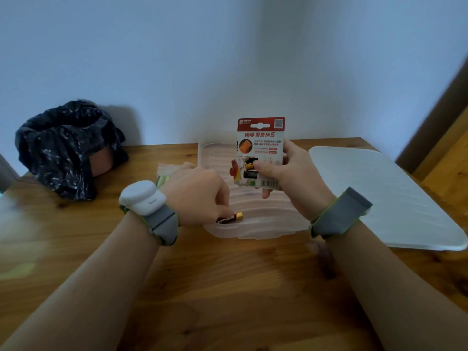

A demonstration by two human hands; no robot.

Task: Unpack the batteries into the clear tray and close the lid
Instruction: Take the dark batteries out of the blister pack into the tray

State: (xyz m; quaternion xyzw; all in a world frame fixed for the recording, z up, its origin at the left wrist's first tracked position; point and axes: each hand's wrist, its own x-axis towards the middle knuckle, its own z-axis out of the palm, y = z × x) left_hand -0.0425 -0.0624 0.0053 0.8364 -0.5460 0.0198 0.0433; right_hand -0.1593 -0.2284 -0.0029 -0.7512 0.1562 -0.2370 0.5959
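A clear ribbed tray (268,224) lies at the middle of the wooden table. My left hand (200,196) reaches down into its near left corner, fingers closed on a black and gold battery (231,217) that lies low in the tray. My right hand (286,171) holds a red and white battery pack (260,138) upright above the tray, thumb pressed on its front. Two batteries (249,171) still show in the pack's torn lower part. The white lid (385,198) lies flat to the right of the tray.
A bin lined with a dark plastic bag (65,148) stands at the back left. A small clear packet (164,176) lies behind my left hand. The wall runs close behind the table, and a wooden door frame (440,138) is at the right.
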